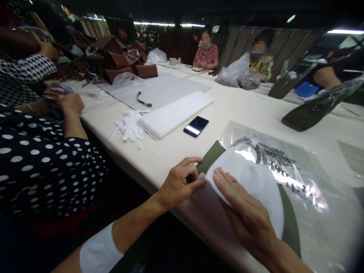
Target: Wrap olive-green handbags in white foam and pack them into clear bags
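A dark green leather-like piece, probably a handbag (290, 223), lies near the table edge in front of me, its middle covered by a white foam sheet (250, 174). At the near left edge of that sheet, my left hand (178, 185) pinches the foam between thumb and fingers. My right hand (247, 212) rests over the foam with its fingers stretched out and close together, pressing on it. Just beyond lies a clear plastic bag (309, 159) with black script lettering; part of it runs under or against the foam, and I cannot tell which.
Beyond my left hand are a phone (196, 126), a folded stack of white foam sheets (176, 115), white paper-like strips (131, 127) and a brown strap (143, 99). Green handbags (304, 113) stand at right, brown bags (119, 62) at back left. A co-worker in polka dots (48, 159) sits at left.
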{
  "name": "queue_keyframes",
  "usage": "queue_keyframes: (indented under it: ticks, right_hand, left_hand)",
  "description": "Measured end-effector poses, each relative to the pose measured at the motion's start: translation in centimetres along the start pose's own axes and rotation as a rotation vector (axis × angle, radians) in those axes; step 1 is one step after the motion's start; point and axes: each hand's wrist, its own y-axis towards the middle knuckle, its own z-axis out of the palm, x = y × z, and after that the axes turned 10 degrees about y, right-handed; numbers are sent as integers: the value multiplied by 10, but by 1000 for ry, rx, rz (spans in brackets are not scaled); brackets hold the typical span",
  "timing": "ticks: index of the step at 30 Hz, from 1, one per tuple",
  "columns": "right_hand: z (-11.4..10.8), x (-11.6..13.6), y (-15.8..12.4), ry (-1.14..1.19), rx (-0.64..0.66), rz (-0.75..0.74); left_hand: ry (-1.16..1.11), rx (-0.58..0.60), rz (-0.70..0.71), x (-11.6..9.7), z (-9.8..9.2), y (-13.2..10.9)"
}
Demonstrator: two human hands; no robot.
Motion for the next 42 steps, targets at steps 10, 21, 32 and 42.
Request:
queue_keyframes:
  ticks: [10, 21, 32, 42]
  right_hand:
    - [13, 5, 2, -135, 159, -185]
    - [15, 9, 0, -270, 310, -134]
    - [17, 9, 3, -374, 243, -224]
    - [-5, 15, 6, -194, 138, -231]
  left_hand:
    - [-92, 47, -130, 16, 5, 16]
    - [87, -236, 38, 15, 12, -3]
    - [132, -226, 15, 17, 19, -22]
    - [304, 14, 600, 63, 2, 1]
